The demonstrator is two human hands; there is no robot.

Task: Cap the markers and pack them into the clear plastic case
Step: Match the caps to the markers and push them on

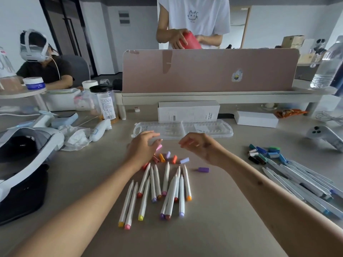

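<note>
Several uncapped white markers [167, 188] with coloured ends lie in a loose fan at the middle of the table. Beyond their tips sit several loose caps [168, 157] in orange, lilac and pink, and one purple cap [203, 170] lies apart to the right. The clear plastic case [204, 129] lies flat behind them. My left hand [143, 148] hovers over the caps with relaxed fingers, a pink cap [159, 147] just at its fingertips. My right hand [201, 147] hovers beside it, fingers loosely curled, holding nothing.
A second batch of markers [304, 182] with blue, green and dark caps [265, 153] lies at the right. A white box [188, 111] stands behind the case. A headset [27, 145] and crumpled tissue [76, 136] sit at the left, a controller [323, 135] at the right. Two people are across the desk.
</note>
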